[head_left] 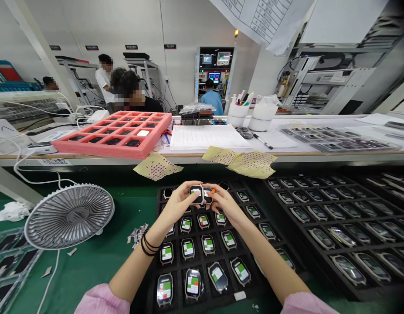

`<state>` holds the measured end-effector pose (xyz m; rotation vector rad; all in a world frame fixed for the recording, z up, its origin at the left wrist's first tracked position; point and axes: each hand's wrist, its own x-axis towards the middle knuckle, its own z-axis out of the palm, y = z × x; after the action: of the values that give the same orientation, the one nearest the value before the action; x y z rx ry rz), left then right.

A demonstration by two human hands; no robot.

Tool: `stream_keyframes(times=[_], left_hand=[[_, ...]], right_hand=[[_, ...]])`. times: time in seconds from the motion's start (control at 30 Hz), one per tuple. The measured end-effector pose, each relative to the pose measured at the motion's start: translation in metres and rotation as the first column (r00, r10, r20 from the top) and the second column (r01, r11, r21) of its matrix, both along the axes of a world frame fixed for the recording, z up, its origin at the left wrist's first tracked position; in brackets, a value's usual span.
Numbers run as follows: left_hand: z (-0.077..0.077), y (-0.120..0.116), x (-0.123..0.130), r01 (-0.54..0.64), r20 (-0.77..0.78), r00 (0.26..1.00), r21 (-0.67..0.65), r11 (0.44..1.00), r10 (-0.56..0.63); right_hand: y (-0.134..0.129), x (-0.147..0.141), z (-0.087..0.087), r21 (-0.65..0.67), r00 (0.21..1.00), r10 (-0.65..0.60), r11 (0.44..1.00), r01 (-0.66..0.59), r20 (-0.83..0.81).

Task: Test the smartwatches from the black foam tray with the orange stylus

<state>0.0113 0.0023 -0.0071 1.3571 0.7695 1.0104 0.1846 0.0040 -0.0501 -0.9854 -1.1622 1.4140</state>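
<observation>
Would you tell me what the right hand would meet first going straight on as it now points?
The right hand would probably meet the watch in the left hand, though depth is unclear.

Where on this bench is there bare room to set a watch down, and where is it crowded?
Bare green mat lies between the round fan and the black watch tray. Crowded: that tray, under the left hand and right hand, and the next tray.

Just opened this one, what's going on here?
A person holds one smartwatch in their left hand and a second smartwatch in their right hand. Their hands are above a black foam tray holding rows of watches. A small fan lies to the left.
</observation>
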Motion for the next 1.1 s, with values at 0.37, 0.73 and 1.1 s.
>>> stream_keyframes(times=[0.37, 0.73, 1.1], left_hand=[[0.0001, 0.0008, -0.0022, -0.005, -0.017, 1.000, 0.002, 1.000, 0.005], [0.0007, 0.0005, -0.0042, -0.011, -0.039, 0.999, -0.005, 1.000, 0.010], [0.0008, 0.0008, -0.0040, -0.009, -0.035, 0.999, -0.003, 1.000, 0.009]], right_hand=[[-0.0022, 0.0012, 0.0026, -0.003, 1.000, -0.004, 1.000, 0.004, -0.018], [-0.0032, -0.0001, 0.0060, 0.021, 1.000, 0.016, 1.000, -0.016, -0.001], [-0.0034, 0.0008, 0.0052, 0.019, 1.000, 0.001, 1.000, -0.001, -0.004]])
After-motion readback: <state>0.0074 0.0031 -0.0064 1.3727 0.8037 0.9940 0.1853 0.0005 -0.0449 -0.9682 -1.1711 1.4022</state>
